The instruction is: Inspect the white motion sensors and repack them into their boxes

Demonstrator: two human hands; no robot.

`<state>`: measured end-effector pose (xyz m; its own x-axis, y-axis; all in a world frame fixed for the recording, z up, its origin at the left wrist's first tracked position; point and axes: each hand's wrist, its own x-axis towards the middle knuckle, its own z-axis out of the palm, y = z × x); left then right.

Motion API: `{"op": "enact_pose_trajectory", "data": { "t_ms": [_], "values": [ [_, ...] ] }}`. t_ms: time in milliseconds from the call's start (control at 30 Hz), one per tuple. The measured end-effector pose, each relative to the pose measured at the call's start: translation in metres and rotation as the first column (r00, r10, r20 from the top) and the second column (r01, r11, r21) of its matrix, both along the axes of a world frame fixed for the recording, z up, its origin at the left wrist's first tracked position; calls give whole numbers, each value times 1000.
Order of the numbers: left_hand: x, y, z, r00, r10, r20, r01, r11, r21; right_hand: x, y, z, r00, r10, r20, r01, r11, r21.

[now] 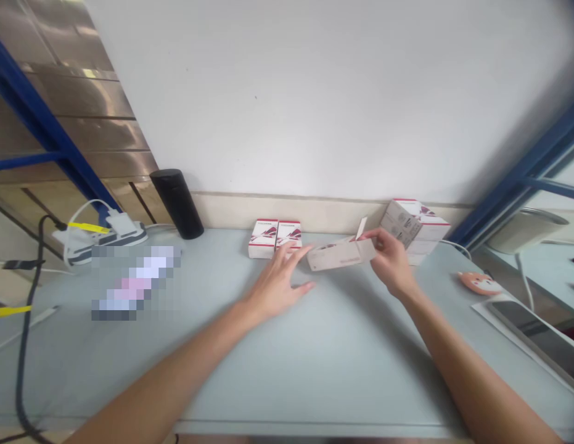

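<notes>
- The right hand (pixel 391 262) is closed in a narrow pinch on the right end of a white paperboard carton (pixel 342 254), with the thumb and fingers gripping it.
- The carton is at the middle of the far part of the table (pixel 342 370), slightly tilted, with an end flap (pixel 361 228) standing open.
- The left hand (pixel 275 287) is wide open with its fingers spread. Its fingertips are just beside the carton's left end, but contact cannot be told.
- The carton looks light and thin: fairly stiff along its folds, but easily creased at the flap and corners. The firmest hold looks to be across its long faces, away from the flap.
- Counts: one carton in hand; two small white boxes (pixel 263 239) with red markings, upright side by side at the far edge; one pile of similar boxes (pixel 414 225) to the far right, at least two, exact number unclear.
- Far left: one black tumbler (pixel 177 203), one white charger (pixel 102 234) with a yellow tag, one black cable (pixel 25 345) and one pixelated object (pixel 136 283).
- Right: one orange fox-faced figure (pixel 478 283) and one dark tablet (pixel 531 333).
</notes>
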<state>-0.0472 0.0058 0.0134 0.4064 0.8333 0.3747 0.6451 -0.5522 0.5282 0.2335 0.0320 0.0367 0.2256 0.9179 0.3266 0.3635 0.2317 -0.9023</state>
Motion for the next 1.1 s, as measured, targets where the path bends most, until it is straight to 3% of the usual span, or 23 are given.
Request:
{"op": "enact_pose_trajectory", "data": {
  "t_ms": [133, 233, 367, 500, 667, 767, 867, 967, 1100],
  "values": [
    [2, 0, -4, 995, -54, 84, 52, 998, 26, -21, -8, -3, 953, 207, -222, -229, 970, -76],
    [3, -2, 0, 987, -46, 152, 42, 999, 30, -25, -8, -2, 936, 232, -265, -267, 958, -101],
    [10, -12, 13, 984, 6, 178, 3, 999, -50, -2, 4, 0, 965, 161, -209, -179, 981, -70],
    [13, -20, 18, 968, 51, 246, -8, 985, -173, 28, 17, 1, 895, 8, -446, -16, 1000, -13],
    [11, -12, 8, 904, 104, 414, 72, 919, -388, 45, 18, 10, 805, -151, -574, 250, 964, 97],
    [12, -5, -1, 933, 91, 350, 59, 916, -396, 40, 16, 13, 778, -175, -604, 302, 946, 115],
    [14, -2, -7, 957, 140, 253, -72, 963, -260, 26, 13, 11, 775, -124, -620, 222, 972, 82],
    [14, -3, -7, 951, 209, 229, -165, 967, -195, 10, 8, 9, 769, -33, -639, 74, 997, 37],
    [12, -8, -2, 971, 101, 217, -68, 986, -153, -8, 0, 10, 737, 54, -674, -106, 994, -36]
  ]
}}
